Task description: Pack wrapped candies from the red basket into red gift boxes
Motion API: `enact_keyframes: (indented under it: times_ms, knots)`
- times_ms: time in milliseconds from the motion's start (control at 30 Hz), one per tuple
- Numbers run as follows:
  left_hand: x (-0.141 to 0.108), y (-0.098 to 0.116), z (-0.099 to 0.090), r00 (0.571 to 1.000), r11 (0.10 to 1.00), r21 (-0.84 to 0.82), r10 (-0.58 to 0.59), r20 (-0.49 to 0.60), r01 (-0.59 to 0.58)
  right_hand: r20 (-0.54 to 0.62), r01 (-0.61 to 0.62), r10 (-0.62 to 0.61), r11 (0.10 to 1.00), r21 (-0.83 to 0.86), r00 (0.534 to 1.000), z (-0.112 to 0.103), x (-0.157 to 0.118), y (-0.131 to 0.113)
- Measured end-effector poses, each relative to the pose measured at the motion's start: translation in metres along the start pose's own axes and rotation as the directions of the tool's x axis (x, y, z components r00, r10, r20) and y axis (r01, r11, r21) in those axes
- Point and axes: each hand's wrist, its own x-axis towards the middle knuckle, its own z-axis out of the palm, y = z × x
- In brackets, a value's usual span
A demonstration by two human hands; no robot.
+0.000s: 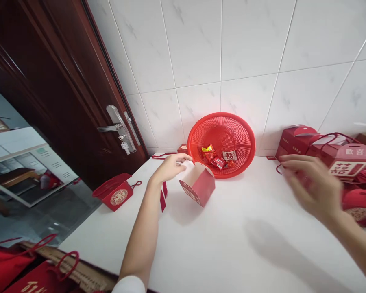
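My left hand pinches a flap of an open red box with a pale inside, tilted over the white table. Just behind the box, a round red basket leans toward the wall, with several wrapped sweets and a patterned packet lying in it. My right hand is raised at the right, slightly blurred, its fingers apart and nothing held. It is in front of the red boxes there and does not visibly touch them.
Red gift boxes crowd the table's right back. Another red box stands at the left edge of the white table. Red bags fill a carton at lower left. A dark door adjoins the tiled wall.
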Motion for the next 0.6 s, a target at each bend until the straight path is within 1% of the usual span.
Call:
enact_keyframes:
  times_ms: [33,67,100,167,233,333,433,467,533,600]
  knots:
    - [0.001,0.005,0.009,0.999,0.999,-0.014,0.037,0.022,-0.036,0.097,0.041,-0.055,0.988,0.147,0.994,0.020,0.006,-0.013]
    - [0.001,0.010,0.019,0.997,0.998,-0.024,0.065,0.048,-0.064,0.233,0.051,-0.117,0.961,0.271,0.965,0.038,0.011,-0.026]
    - [0.002,0.015,0.029,0.994,0.996,-0.032,0.087,0.071,-0.085,0.309,0.051,-0.170,0.932,0.360,0.936,0.053,0.016,-0.039]
    - [0.001,0.023,0.048,0.987,0.994,-0.037,0.107,0.122,-0.104,0.515,-0.003,-0.231,0.911,0.413,0.826,0.074,0.022,-0.062]
    - [-0.001,0.028,0.064,0.978,0.993,-0.044,0.116,0.173,-0.110,0.641,-0.047,-0.200,0.936,0.348,0.741,0.085,0.024,-0.078]
    - [-0.004,0.032,0.077,0.967,0.991,-0.042,0.136,0.214,-0.130,0.751,-0.055,-0.133,0.974,0.220,0.646,0.095,0.023,-0.087]
    - [-0.005,0.030,0.080,0.962,0.993,-0.015,0.115,0.247,-0.115,0.818,-0.076,-0.096,0.983,0.168,0.567,0.099,0.021,-0.081]
    - [-0.004,0.029,0.080,0.958,0.996,-0.012,0.091,0.272,-0.091,0.829,-0.099,-0.091,0.980,0.173,0.552,0.100,0.021,-0.077]
    - [-0.003,0.025,0.081,0.944,1.000,-0.011,0.027,0.330,-0.025,0.837,-0.164,-0.098,0.962,0.218,0.539,0.098,0.023,-0.067]
    - [-0.001,0.020,0.082,0.931,0.999,0.008,-0.037,0.363,0.036,0.847,-0.216,-0.140,0.934,0.286,0.513,0.094,0.026,-0.054]
